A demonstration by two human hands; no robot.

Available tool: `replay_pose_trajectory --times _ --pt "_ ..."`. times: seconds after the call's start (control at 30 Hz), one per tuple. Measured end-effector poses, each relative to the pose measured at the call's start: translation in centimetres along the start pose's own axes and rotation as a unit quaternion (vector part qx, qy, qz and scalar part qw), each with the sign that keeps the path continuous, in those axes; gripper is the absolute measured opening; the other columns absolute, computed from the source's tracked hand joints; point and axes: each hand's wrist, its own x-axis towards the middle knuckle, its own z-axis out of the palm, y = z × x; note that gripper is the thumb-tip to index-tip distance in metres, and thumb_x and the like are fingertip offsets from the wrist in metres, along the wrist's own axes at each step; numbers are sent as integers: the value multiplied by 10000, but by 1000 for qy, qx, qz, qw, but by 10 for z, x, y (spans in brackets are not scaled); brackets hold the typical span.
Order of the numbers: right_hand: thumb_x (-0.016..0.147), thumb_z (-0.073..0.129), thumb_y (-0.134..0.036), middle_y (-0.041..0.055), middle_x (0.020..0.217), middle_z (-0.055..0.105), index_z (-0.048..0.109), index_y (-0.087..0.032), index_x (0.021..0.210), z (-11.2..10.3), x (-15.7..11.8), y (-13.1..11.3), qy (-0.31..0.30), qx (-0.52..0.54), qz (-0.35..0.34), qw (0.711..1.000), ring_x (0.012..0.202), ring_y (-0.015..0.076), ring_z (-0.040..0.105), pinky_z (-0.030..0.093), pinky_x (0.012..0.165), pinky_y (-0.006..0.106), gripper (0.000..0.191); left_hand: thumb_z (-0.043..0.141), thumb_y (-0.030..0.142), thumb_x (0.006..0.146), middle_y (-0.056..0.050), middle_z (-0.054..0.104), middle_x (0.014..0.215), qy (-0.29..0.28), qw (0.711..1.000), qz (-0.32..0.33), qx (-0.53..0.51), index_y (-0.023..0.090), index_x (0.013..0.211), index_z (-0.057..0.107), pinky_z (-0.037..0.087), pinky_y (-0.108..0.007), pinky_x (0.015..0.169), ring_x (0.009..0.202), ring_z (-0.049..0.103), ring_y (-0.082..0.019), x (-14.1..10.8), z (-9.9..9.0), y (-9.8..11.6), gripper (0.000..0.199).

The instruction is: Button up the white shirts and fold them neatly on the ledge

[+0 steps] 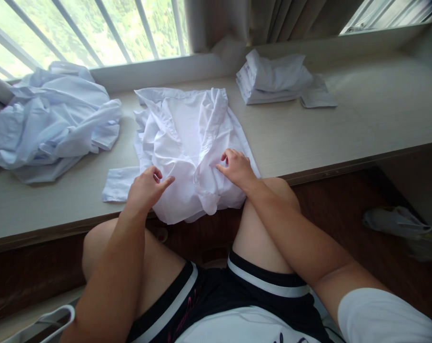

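Note:
A white shirt point(182, 138) lies spread on the pale ledge, collar toward me or away I cannot tell, its lower end hanging over the front edge. One sleeve end point(120, 185) sticks out at the left. My left hand point(147, 188) hovers at the shirt's left side, thumb and fingers apart, with nothing in it. Over the right half of the shirt is my right hand point(237, 167), fingers curved and apart from the thumb, holding nothing. Whether its fingertips touch the cloth is hard to tell.
On the left of the ledge point(344, 138) lies a loose heap of white garments point(55, 119). A stack of folded white clothes point(273, 78) stands at the back right. Behind are a barred window point(94, 28) and a grey curtain point(219, 24). A plastic bag point(397, 221) rests on the floor.

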Motion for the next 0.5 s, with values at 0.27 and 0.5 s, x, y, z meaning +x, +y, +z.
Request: replay_pose_trajectory --times 0.27,0.5 --pt "839 745 -551 184 1198 643 608 -184 1046 -4 -24 12 -12 -139 68 988 1141 367 561 401 992 571 443 805 481 685 10 545 527 -120 992 44 -23 230 574 568 266 -253 451 471 464 -154 -3 -5 -25 363" --pt "941 575 -602 245 1439 501 470 -131 1391 -15 -30 14 14 -167 189 968 1320 392 468 401 1052 572 660 685 638 787 -18 639 775 -171 951 -77 -247 203 843 599 483 -258 564 667 600 -173 -16 -25 -30 447"
